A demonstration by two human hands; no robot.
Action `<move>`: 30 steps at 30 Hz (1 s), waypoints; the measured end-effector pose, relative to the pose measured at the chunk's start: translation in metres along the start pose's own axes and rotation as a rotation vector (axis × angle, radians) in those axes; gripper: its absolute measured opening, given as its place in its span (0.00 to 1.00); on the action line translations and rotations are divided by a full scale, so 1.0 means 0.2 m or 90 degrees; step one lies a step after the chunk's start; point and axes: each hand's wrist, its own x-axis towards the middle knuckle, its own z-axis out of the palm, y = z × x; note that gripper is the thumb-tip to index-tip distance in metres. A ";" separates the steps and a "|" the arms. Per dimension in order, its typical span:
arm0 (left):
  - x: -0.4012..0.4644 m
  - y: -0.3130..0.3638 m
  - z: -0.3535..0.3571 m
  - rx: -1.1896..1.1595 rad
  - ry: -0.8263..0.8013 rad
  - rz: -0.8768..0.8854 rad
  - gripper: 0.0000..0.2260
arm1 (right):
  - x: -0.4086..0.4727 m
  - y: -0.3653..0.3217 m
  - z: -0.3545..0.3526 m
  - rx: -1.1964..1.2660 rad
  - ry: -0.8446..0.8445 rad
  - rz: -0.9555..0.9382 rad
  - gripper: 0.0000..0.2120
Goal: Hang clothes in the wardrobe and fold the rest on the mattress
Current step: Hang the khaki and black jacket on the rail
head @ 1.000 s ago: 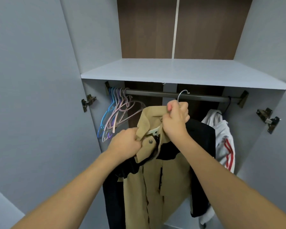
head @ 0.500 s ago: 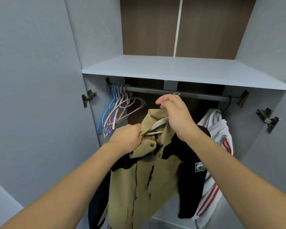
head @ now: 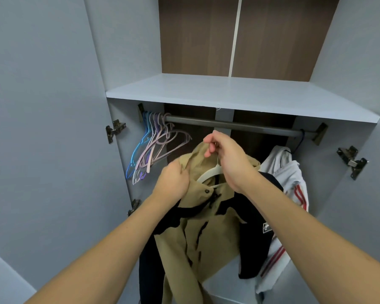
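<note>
A tan and black jacket (head: 206,233) hangs on a white hanger (head: 208,174) just below the dark wardrobe rail (head: 250,128). My left hand (head: 173,183) grips the jacket's tan collar on the left side. My right hand (head: 226,159) pinches the top of the hanger near its hook, a little under the rail; the hook itself is hidden by my fingers. A white garment with red stripes (head: 292,185) hangs on the rail to the right, partly behind the jacket.
Several empty blue and purple hangers (head: 154,148) hang at the rail's left end. A pale shelf (head: 228,95) lies right above the rail. Open wardrobe doors with metal hinges (head: 115,129) stand on both sides.
The jacket and both hands have dropped slightly below the rail. My right hand went from gripping the hanger's neck with the hook showing to pinching its top with the hook hidden.
</note>
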 end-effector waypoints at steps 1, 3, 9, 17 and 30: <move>-0.01 -0.01 -0.01 -0.023 -0.064 -0.010 0.16 | 0.00 0.00 -0.01 0.020 0.023 0.011 0.15; -0.02 -0.07 -0.08 -0.063 -0.260 -0.023 0.21 | 0.02 0.00 -0.06 0.090 0.090 0.036 0.15; -0.13 -0.27 -0.06 0.290 -0.353 -0.024 0.12 | 0.05 0.08 -0.02 0.165 0.077 0.090 0.13; -0.12 -0.34 0.10 -0.068 -0.214 -0.206 0.23 | 0.21 0.20 -0.03 -0.162 -0.032 0.048 0.06; 0.42 -0.18 1.00 -0.114 -0.168 -0.145 0.09 | 0.74 0.62 -0.64 -0.248 0.098 0.243 0.23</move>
